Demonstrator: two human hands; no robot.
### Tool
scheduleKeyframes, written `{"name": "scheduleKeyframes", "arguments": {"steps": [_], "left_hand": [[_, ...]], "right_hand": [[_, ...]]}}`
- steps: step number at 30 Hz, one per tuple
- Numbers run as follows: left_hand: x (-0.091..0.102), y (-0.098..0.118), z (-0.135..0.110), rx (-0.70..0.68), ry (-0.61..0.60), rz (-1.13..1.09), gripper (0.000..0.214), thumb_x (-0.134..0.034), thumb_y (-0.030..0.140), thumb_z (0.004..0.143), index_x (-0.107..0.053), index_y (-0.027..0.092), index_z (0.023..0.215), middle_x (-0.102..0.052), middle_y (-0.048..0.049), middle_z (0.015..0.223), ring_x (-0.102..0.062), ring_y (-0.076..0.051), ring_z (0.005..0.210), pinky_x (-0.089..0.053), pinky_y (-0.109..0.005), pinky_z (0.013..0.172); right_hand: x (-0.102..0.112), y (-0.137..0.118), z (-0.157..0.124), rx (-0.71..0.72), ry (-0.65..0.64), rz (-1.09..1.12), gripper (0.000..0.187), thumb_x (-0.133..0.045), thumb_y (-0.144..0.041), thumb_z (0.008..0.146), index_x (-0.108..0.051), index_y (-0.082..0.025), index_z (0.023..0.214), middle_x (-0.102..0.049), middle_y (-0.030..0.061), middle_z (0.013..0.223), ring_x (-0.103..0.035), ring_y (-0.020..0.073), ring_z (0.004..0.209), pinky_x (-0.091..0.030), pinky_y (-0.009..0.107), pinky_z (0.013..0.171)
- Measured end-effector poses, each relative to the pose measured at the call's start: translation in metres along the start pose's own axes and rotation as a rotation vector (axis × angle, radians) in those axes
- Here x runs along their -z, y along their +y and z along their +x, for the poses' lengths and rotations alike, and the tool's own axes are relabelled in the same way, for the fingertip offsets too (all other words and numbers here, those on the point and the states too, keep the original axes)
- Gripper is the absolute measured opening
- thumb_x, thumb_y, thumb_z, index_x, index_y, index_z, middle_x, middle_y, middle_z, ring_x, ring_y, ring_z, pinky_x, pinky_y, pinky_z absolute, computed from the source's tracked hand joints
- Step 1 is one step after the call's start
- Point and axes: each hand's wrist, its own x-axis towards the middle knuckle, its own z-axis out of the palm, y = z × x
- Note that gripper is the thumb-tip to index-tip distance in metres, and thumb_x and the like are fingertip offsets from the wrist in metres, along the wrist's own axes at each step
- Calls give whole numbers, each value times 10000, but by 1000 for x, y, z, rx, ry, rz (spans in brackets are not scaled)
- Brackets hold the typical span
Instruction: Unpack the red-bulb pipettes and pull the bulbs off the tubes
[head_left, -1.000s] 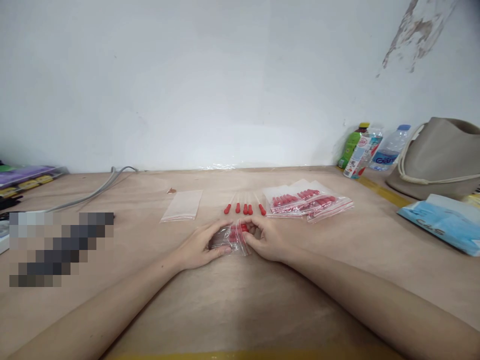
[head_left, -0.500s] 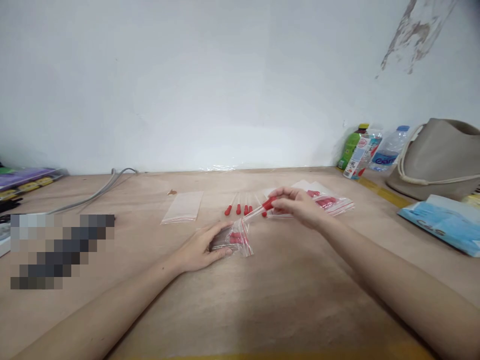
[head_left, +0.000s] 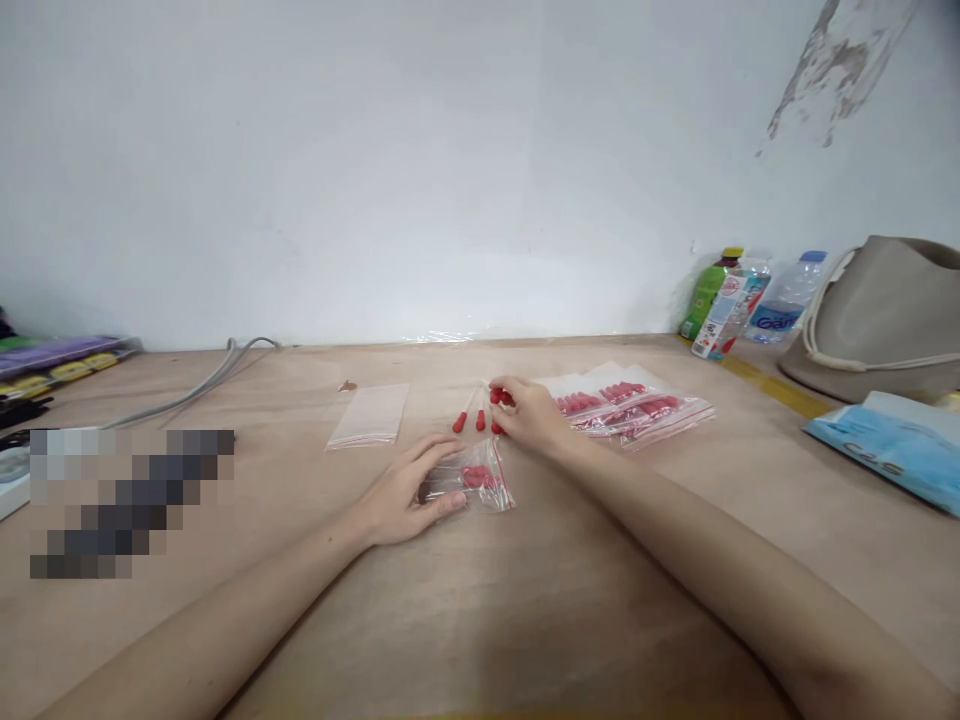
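Note:
My left hand [head_left: 412, 490] rests on the table with its thumb and fingers around a clear zip bag [head_left: 499, 495], holding it. Red-bulbed droppers [head_left: 478, 476] lie inside, their bulbs toward the bag's red-lined mouth. Behind the bag, my right hand [head_left: 529, 412] closes its fingertips on a red-bulbed dropper [head_left: 500, 397]; how many it grips is partly hidden. Loose droppers [head_left: 481, 421] lie just left of those fingers, thin clear tubes pointing to the wall.
Flat zip bags [head_left: 369, 415] lie left of the loose droppers. Filled bags [head_left: 630, 412] overlap on the right. Farther right are bottles [head_left: 787, 300], a grey bag [head_left: 877, 320] and a blue packet [head_left: 885, 445]. A cable [head_left: 191, 385] runs along the left.
My right hand has moved left from beside the bag's mouth to the loose droppers. The droppers it held now appear inside the bag. My left hand stays on the bag.

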Motion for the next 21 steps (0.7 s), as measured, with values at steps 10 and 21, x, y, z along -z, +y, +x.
{"name": "scheduleKeyframes", "arguments": {"steps": [10,21], "left_hand": [[-4,-8,3,243,125,-13,373,-352,405,890,-469,226,1195,-454,-58,1264,-423,-213,1172,-351,-387,993],[-9,-16,4,292,89,-22,463,-434,459,843,-402,246,1253,-442,-45,1303,-435,-219,1175,-379,-365,970]], "right_hand": [[-3,-2,-4,102,-142,-65,296,-617,-297,734,-622,-169,1000,-635,74,923,-564,192,872,-417,329,809],[28,-15,-52,-23,-125,111,70,-563,-123,673,-606,-176,661,-597,-15,625,-532,114,611,-398,255,646]]}}
